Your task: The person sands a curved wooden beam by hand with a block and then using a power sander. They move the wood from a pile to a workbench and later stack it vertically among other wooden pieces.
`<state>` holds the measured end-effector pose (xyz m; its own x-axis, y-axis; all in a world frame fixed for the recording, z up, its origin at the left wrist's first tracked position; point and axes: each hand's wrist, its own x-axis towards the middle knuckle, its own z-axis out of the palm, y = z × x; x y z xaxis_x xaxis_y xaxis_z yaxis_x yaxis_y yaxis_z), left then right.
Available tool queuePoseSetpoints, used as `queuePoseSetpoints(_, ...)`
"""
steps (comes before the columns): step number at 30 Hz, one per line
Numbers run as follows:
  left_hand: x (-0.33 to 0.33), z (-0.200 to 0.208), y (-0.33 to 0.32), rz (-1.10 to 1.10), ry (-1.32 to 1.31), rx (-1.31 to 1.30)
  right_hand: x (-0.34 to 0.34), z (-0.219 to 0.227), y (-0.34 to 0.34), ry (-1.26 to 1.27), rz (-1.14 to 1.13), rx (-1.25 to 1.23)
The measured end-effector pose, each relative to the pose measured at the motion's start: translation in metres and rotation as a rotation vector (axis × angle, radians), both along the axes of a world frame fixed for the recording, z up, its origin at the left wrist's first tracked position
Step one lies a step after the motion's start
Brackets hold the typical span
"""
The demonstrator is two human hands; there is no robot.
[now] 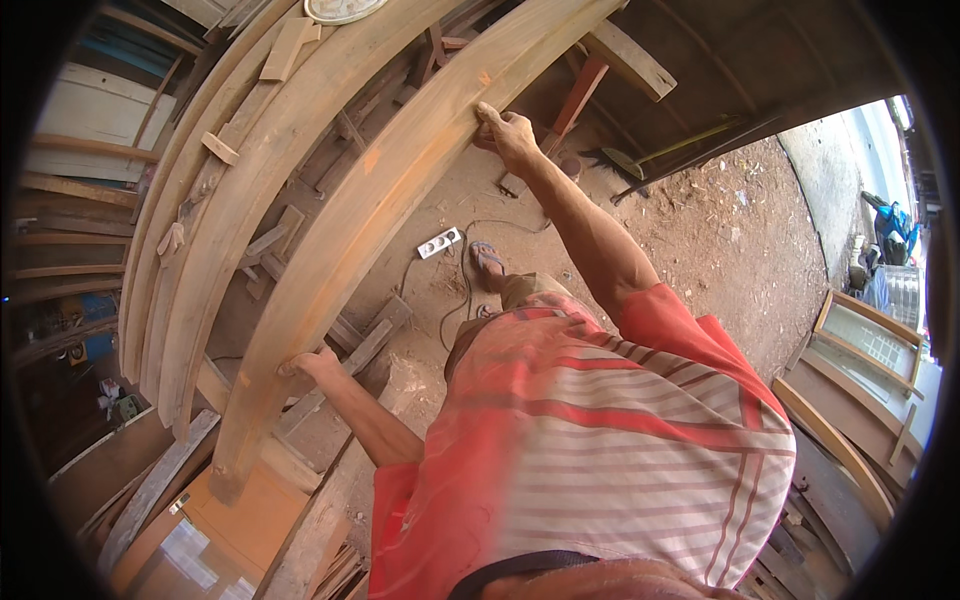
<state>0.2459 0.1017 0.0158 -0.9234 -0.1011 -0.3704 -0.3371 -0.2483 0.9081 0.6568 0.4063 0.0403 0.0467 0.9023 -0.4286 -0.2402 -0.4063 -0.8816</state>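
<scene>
A long, wide wooden plank (350,215) runs slantwise from the lower left up to the top of the picture, with orange marks on its face. My left hand (314,366) is closed on its near edge toward the lower end. Farther up, my right hand (508,136) grips the same edge, the fingers curled at the wood. The undersides of both grips are hidden. Beyond this plank lie more long boards (235,190), side by side, with small wood blocks (220,148) on them.
A white power strip (438,243) with a cord lies on the dusty ground by my sandalled foot (487,258). A wooden beam end (630,60) juts out beside the plank's upper part. At lower left is an orange-brown panel (245,510); framed panels (870,345) lean at right.
</scene>
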Motion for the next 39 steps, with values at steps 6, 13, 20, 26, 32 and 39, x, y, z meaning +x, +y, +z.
queuePoseSetpoints(6, 0.011, 0.013, -0.01, -0.133, 0.115, 0.022, 0.056, -0.031, -0.064, -0.092, 0.122, -0.098)
queuePoseSetpoints(13, 0.021, 0.004, -0.014, -0.478, 0.054, 0.119, 0.212, -0.134, -0.295, -0.905, 0.56, -0.422)
queuePoseSetpoints(20, 0.157, 0.09, 0.028, -1.632, 0.348, -0.423, 0.313, -0.125, -0.468, -0.945, 0.539, -0.794)
queuePoseSetpoints(26, 0.175, 0.086, 0.163, -1.14, 1.779, -0.73, 0.365, -0.17, -0.385, -0.884, 0.492, -0.663)
queuePoseSetpoints(32, 0.187, 0.06, 0.192, -1.234, 1.896, -1.073, 0.374, -0.309, -0.263, -0.677, 0.541, -0.457)
queuePoseSetpoints(39, 0.109, 0.076, 0.147, -1.15, 1.877, -1.486, 0.359, -0.554, -0.128, -0.789, 0.745, -0.472)
